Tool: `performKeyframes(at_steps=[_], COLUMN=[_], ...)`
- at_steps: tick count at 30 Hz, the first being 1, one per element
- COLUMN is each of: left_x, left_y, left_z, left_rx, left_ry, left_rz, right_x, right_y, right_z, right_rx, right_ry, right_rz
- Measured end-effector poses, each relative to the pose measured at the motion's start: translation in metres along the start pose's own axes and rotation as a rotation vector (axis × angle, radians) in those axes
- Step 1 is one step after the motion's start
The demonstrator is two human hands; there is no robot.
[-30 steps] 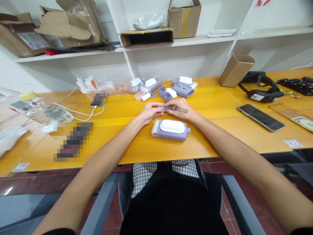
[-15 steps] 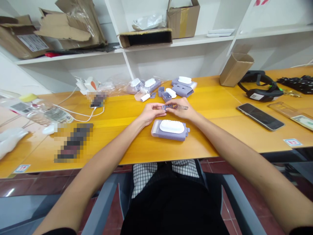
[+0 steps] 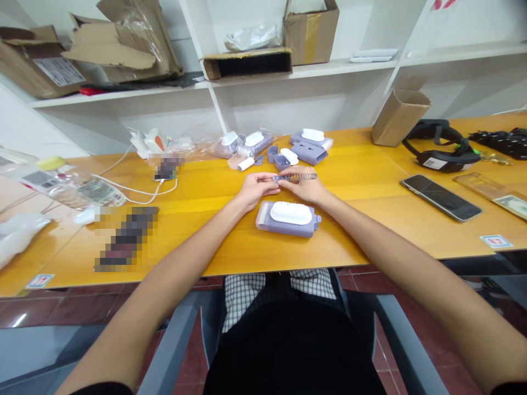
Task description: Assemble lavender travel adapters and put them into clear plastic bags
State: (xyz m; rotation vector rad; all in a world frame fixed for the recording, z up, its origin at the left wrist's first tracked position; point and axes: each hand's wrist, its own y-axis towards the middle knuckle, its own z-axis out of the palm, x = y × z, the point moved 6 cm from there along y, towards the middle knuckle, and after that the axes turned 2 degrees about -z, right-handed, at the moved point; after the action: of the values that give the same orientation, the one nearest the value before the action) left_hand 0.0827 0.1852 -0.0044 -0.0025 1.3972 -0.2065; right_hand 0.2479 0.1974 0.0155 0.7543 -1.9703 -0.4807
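Observation:
Both my hands meet over the middle of the yellow table [image 3: 370, 230]. My left hand [image 3: 256, 190] pinches the left end of a small purple ribbed strip [image 3: 297, 176]. My right hand [image 3: 307, 189] is closed on the same strip from below, and its right end sticks out past my fingers. Just in front of my hands lies a purple holder with a white ridged insert [image 3: 288, 218], flat on the table and touched by neither hand.
Several more purple and white parts [image 3: 284, 148] lie behind my hands near clear bags. A phone [image 3: 440, 197], a black headset [image 3: 442, 147] and a tilted cardboard box [image 3: 399, 114] are to the right; cables and blurred items are to the left.
The strip has lifted slightly and levelled out between my fingers; both hands stay in the same spot.

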Motion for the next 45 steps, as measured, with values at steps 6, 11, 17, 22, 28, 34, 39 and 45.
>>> performKeyframes(at_steps=[6, 11, 17, 22, 28, 34, 39, 45], left_x=[-0.003, -0.003, -0.002, -0.002, -0.002, -0.001, 0.001, 0.001], left_y=[0.0, 0.001, 0.0, 0.001, 0.0, -0.001, 0.004, 0.004], left_z=[-0.005, -0.005, -0.004, -0.005, -0.004, -0.003, -0.008, -0.008], left_rx=[-0.022, -0.017, -0.009, -0.029, -0.045, -0.026, -0.007, 0.013], left_ry=[-0.019, -0.012, -0.009, -0.01, -0.027, -0.035, -0.044, -0.044], left_rz=[-0.051, -0.059, -0.068, -0.066, -0.071, -0.096, -0.122, -0.115], right_x=[0.02, 0.025, 0.016, 0.016, 0.017, 0.019, 0.021, 0.013], right_y=[0.0, 0.0, 0.002, 0.001, -0.002, 0.0, 0.0, -0.001], right_z=[-0.011, -0.013, -0.014, -0.016, -0.014, -0.013, -0.011, -0.01], right_rx=[0.057, 0.138, 0.141, 0.076, -0.009, 0.032, 0.102, 0.196], right_ry=[-0.047, -0.085, -0.162, -0.269, -0.304, -0.217, -0.036, 0.103], right_rz=[-0.159, -0.211, -0.228, -0.192, -0.1, -0.071, -0.044, 0.009])
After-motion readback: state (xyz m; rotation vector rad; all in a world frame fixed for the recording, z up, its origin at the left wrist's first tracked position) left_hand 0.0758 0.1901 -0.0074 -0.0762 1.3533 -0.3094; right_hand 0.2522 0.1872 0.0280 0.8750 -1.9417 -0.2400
